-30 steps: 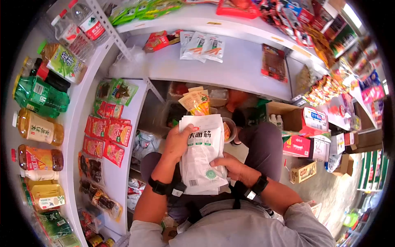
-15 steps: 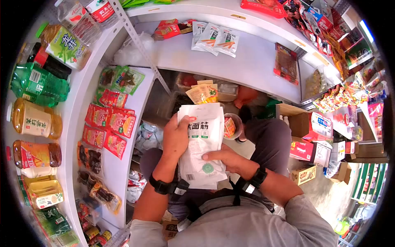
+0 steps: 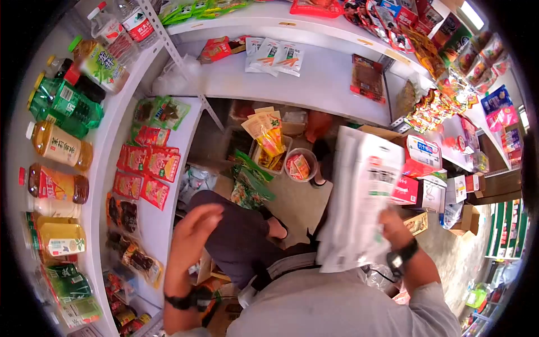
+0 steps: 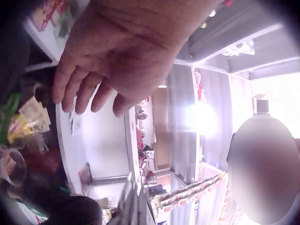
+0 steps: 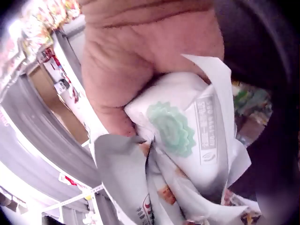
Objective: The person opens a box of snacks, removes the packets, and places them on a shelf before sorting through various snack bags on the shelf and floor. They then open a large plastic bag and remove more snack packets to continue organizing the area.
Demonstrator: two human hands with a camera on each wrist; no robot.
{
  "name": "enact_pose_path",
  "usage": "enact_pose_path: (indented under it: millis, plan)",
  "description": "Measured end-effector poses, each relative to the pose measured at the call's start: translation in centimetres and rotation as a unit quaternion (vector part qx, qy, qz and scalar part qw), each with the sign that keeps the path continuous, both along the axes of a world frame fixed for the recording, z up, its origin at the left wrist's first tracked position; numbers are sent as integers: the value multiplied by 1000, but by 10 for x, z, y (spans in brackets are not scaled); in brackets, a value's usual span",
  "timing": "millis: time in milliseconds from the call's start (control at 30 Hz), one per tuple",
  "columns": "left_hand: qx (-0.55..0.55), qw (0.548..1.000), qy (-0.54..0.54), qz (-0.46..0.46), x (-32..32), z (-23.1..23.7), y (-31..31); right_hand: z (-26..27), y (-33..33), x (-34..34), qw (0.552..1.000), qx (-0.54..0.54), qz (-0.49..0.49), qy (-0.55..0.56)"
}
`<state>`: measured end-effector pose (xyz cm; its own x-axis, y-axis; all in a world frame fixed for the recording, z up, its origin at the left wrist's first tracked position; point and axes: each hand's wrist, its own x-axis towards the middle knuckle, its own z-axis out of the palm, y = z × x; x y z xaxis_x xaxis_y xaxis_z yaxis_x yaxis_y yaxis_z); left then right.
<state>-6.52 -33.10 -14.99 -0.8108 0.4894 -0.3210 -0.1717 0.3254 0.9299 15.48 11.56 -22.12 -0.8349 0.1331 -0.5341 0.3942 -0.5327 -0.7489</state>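
Observation:
My right hand (image 3: 396, 229) grips a stack of white snack packets (image 3: 362, 194), held upright in front of my body on the right. In the right wrist view, the fingers curl round the lower part of the packets (image 5: 176, 124), beside a green round seal, and several layers fan out below. My left hand (image 3: 193, 236) is raised over my left knee with nothing in it. Its palm and loosely extended fingers (image 4: 70, 89) show in the left wrist view. Similar white packets (image 3: 273, 56) lie on the shelf ahead.
A white shelf (image 3: 314, 84) spans ahead, with a brown flat packet (image 3: 368, 78) at its right. Red packets (image 3: 161, 163) and bottles (image 3: 62, 146) line the left shelves. A tub (image 3: 301, 164), green bags (image 3: 250, 182) and yellow packets (image 3: 266, 132) are low down. Cartons (image 3: 422, 154) stand at right.
My left hand has let go of the white packets and moved left. The right hand has carried the stack to the right and tilted it upright, uncovering the tub and green bags below.

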Motion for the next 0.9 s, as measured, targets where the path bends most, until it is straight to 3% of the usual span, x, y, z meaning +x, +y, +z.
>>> enact_pose_path:
  millis: [133, 200, 300, 367, 500, 567, 667, 733, 767, 833, 900]
  plan:
    - [-106, 992, -41, 56, 50, 64, -65, 28, 76, 134, 989, 104, -84, -69]
    - [-260, 964, 46, -33, 66, 128, -86, 75, 102, 187, 971, 189, -104, -99]
    - [-353, 921, 157, -50, 85, 229, -88, 158, 136, 231, 923, 347, -121, -118]
    - [-366, 906, 214, -15, 77, 272, -89, 211, 153, 233, 883, 440, -126, -101]
    - [-388, 887, 210, -136, 33, 400, -19, 295, 165, 184, 810, 573, -122, -10]
    - [-432, 859, 240, -134, 18, 430, 18, 331, 161, 131, 778, 617, -110, 52]
    - [-434, 858, 266, -70, -23, 440, 75, 359, 138, 37, 762, 625, -69, 159]
    - [-406, 835, 339, -154, -47, 422, 107, 365, 115, -23, 772, 592, -36, 229]
    - [-394, 818, 369, -199, -63, 404, 122, 363, 101, -57, 780, 569, -17, 260]
    - [-336, 848, 338, -233, -117, 347, 141, 345, 67, -123, 817, 480, 29, 318]
    - [-316, 883, 225, -266, -161, 286, 160, 309, 34, -180, 864, 358, 77, 345]
